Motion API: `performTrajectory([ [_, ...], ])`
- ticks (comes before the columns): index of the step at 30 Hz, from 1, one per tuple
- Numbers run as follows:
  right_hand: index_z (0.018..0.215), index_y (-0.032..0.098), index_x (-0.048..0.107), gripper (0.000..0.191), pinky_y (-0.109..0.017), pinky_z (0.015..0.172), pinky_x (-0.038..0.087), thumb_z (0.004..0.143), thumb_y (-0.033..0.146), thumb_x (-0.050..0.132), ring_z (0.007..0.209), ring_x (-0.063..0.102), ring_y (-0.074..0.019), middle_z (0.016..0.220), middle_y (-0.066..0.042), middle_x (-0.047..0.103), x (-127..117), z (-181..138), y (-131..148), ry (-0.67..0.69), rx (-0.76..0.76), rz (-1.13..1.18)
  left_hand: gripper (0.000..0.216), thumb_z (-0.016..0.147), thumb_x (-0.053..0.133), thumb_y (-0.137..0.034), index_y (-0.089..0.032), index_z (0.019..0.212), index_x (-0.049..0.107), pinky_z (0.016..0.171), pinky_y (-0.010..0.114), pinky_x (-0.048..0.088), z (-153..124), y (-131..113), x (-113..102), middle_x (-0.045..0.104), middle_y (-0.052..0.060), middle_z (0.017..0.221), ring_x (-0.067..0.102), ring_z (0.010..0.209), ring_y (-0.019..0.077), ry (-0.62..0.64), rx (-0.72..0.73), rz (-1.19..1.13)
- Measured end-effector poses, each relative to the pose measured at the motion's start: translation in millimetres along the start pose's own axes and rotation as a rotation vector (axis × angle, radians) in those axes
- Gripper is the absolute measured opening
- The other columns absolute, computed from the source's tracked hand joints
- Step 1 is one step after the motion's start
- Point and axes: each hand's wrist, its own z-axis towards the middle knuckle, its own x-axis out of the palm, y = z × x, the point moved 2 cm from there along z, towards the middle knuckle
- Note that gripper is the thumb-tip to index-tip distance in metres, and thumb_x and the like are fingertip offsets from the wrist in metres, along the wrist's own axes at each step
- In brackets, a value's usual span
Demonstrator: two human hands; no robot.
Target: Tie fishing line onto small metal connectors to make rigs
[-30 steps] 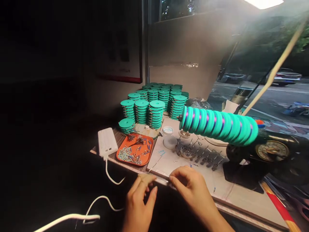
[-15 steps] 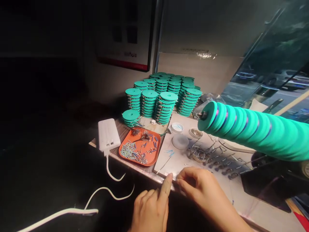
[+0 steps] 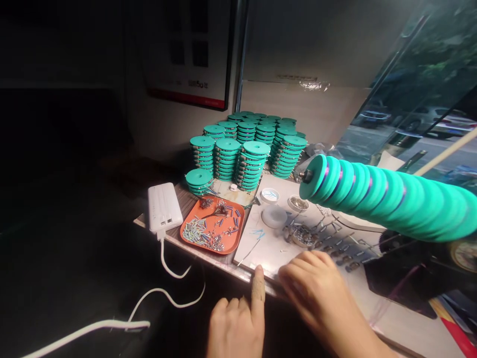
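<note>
My left hand [image 3: 238, 328] is at the bottom centre, knuckles up. Its wrapped index finger points forward and presses the near edge of a white work board [image 3: 268, 243]; the other fingers are curled in. My right hand [image 3: 316, 293] lies just to the right on the same edge, fingers bent down and held together on the board. What is under them is hidden. A row of small metal spring pieces [image 3: 335, 246] lies just beyond the right hand.
Stacks of teal spools [image 3: 248, 149] stand at the back. A rod loaded with teal spools [image 3: 387, 196] juts in from the right above a black machine [image 3: 406, 273]. An orange tray [image 3: 208, 250] of small parts, a white power bank [image 3: 162, 206] with cable [image 3: 171, 293] and small round dishes [image 3: 275, 217] lie nearby.
The view has swung left and down. My left hand went from spread fingers to a pointing index on the board's edge. My right hand's fingers have flattened down onto the board.
</note>
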Motion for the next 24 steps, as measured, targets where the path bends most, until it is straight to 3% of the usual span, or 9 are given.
performTrajectory([
  [5, 0.066, 0.020, 0.057, 0.037, -0.034, 0.076, 0.029, 0.090, 0.013, 0.029, 0.083, 0.051, -0.0213, 0.064, -0.002, 0.063, -18, -26, -13, -0.166, -0.162, -0.252, 0.069, 0.057, 0.049, 0.001, -0.009, 0.126, 0.045, 0.047, 0.027, 0.039, 5, 4, -7, 0.056, 0.000, 0.046, 0.052, 0.042, 0.0146, 0.028, 0.077, 0.128],
  [10, 0.077, 0.017, 0.060, 0.039, -0.033, 0.072, 0.031, 0.094, 0.021, 0.025, 0.080, 0.052, -0.0200, 0.076, -0.003, 0.066, -29, -40, -29, -0.105, -0.283, -0.323, 0.066, 0.055, 0.049, -0.001, -0.005, 0.121, 0.050, 0.043, 0.025, 0.037, 8, 8, -5, 0.051, -0.001, 0.041, 0.049, 0.037, 0.0137, -0.050, 0.157, 0.165],
  [15, 0.078, 0.013, 0.061, 0.039, -0.032, 0.066, 0.035, 0.094, 0.017, 0.025, 0.075, 0.053, -0.0190, 0.075, -0.007, 0.064, -35, -41, -34, -0.016, -0.374, -0.326, 0.065, 0.058, 0.046, 0.000, -0.005, 0.123, 0.047, 0.044, 0.025, 0.037, 7, 8, -2, 0.049, -0.002, 0.044, 0.048, 0.040, 0.0137, -0.048, 0.188, 0.194],
  [24, 0.076, 0.012, 0.062, 0.044, -0.031, 0.063, 0.045, 0.093, 0.011, 0.022, 0.073, 0.057, -0.0184, 0.071, -0.009, 0.064, -42, -39, -29, 0.002, -0.453, -0.364, 0.063, 0.064, 0.039, 0.002, -0.004, 0.126, 0.043, 0.047, 0.025, 0.038, 8, 11, 0, 0.048, -0.001, 0.044, 0.046, 0.041, 0.0142, -0.061, 0.199, 0.234],
])
